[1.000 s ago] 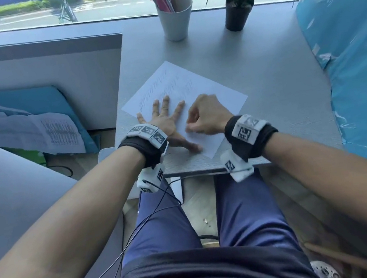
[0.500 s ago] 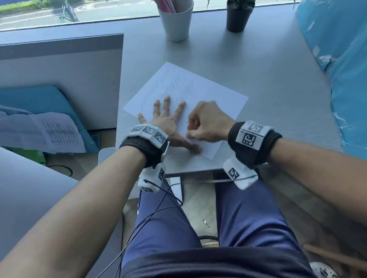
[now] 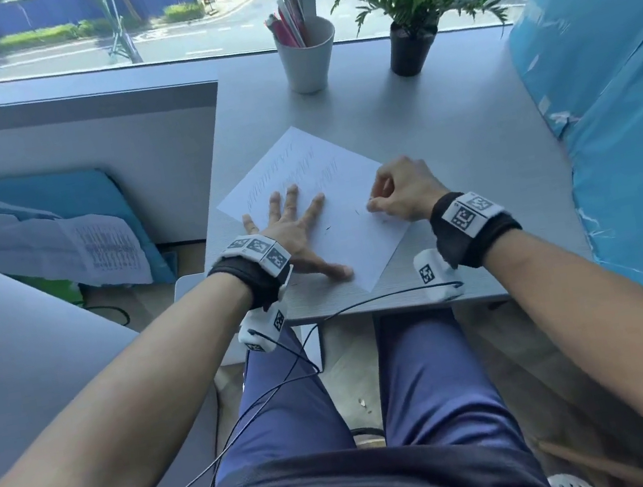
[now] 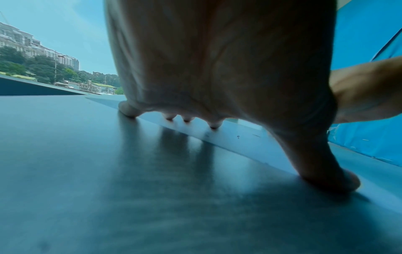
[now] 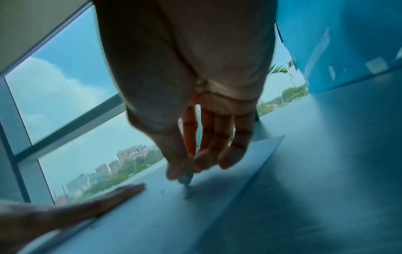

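A white sheet of paper [image 3: 342,172] with faint rows of pencil strokes lies askew on the grey desk [image 3: 464,145]. My left hand [image 3: 291,222] lies flat on its left part with the fingers spread, and the thumb [image 4: 335,178] presses at the paper's near edge. My right hand [image 3: 374,204] hovers low over the paper's right part, its thumb and fingers pinching a small grey object [image 5: 186,177] whose tip touches the sheet [image 5: 239,163]. What that object is, I cannot tell. A few dark specks [image 3: 357,212] lie on the paper between the hands.
A white cup [image 3: 307,56] holding pens and a potted plant [image 3: 412,43] stand at the back by the window. Blue sheeting [image 3: 619,112] borders the desk on the right, a grey partition [image 3: 82,125] on the left. A thin black cable [image 3: 323,318] hangs below the desk's front edge.
My right hand has moved to the right, away from the left thumb, still pinching the small object. The left hand stays flat on the paper.
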A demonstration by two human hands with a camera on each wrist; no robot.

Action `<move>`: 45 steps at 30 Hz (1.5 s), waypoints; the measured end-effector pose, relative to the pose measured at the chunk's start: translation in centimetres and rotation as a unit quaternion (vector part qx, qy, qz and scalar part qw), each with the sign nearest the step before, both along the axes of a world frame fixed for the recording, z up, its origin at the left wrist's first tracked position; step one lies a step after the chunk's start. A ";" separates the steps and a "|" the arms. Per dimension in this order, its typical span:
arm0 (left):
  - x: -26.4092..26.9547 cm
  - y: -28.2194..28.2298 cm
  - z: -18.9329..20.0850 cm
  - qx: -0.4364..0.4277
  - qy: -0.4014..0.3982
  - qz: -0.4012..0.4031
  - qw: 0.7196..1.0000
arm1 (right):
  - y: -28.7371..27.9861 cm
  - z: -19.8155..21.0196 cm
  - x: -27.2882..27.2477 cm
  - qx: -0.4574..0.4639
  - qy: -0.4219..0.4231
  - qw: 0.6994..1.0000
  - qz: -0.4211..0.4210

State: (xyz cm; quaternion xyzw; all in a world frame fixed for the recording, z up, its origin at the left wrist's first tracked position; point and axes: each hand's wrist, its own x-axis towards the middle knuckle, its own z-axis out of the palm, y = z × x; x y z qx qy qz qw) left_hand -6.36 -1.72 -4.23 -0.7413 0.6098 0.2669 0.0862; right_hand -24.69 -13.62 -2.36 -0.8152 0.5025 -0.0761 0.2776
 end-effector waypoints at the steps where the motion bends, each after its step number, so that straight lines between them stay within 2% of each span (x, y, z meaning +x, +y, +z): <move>1: 0.3 -0.1 0.1 0.007 0.000 -0.009 1.000 | 0.0 -0.3 -0.5 0.018 0.006 1.000 -0.002; 5: 1.8 -0.6 1.1 0.023 -0.036 -0.024 0.999 | -1.0 -0.5 -0.8 0.072 -0.009 0.997 -0.017; 7: 1.0 -0.4 1.8 -0.026 -0.088 -0.048 0.995 | -1.3 -0.6 -0.4 0.073 -0.012 0.997 -0.017; 9: -1.4 0.5 1.8 -0.081 -0.069 -0.146 0.984 | -1.7 -0.7 0.0 0.069 -0.013 0.997 -0.011; 12: -4.9 2.7 0.7 -0.062 0.023 -0.322 0.944 | -2.2 -0.6 0.2 0.068 0.005 0.998 0.010; 14: -4.8 3.2 -0.3 -0.047 0.039 -0.351 0.934 | -2.5 -0.6 0.1 0.078 0.005 0.997 0.014; 16: -2.7 2.6 -1.0 -0.046 0.026 -0.312 0.949 | -2.6 -0.7 0.0 0.076 0.002 0.997 0.015; 18: 0.2 1.5 -1.1 -0.029 -0.005 -0.220 0.975 | -2.7 -0.8 0.1 0.075 -0.001 0.997 0.013; 20: 2.2 0.7 -0.7 -0.023 -0.058 -0.144 0.988 | -2.7 -0.9 0.1 0.074 0.005 0.997 0.012; 22: 1.4 0.7 -0.2 -0.047 -0.077 -0.171 0.981 | -2.8 -1.0 0.1 0.074 0.007 0.997 0.009; 25: -2.8 2.1 -0.2 -0.059 -0.007 -0.329 0.943 | -2.8 -1.1 0.1 0.072 0.007 0.997 0.012; 27: -4.1 2.7 -0.9 -0.043 0.038 -0.374 0.925 | -2.7 -0.9 0.0 0.077 0.006 0.997 0.016; 29: -2.7 1.7 -1.2 -0.039 0.037 -0.340 0.939 | -2.7 -0.8 0.0 0.078 0.004 0.997 0.018; 33: 2.8 -1.2 -0.6 -0.022 -0.006 -0.169 0.985 | -2.5 -0.9 0.0 0.078 0.002 0.997 0.019; 37: 4.5 -2.2 0.1 -0.006 -0.003 -0.094 0.996 | -2.5 -0.7 0.0 0.078 0.004 0.997 0.023; 39: 3.4 -2.2 0.0 -0.032 -0.003 -0.112 0.993 | -2.5 -0.6 -0.3 0.077 0.005 0.997 0.032; 43: 0.0 -1.5 -0.6 -0.066 0.027 -0.242 0.968 | -2.8 0.2 -2.4 0.089 0.025 0.993 0.071; 45: -0.6 -1.8 -0.7 -0.053 0.053 -0.242 0.967 | -3.5 0.9 -4.1 0.098 0.043 0.991 0.081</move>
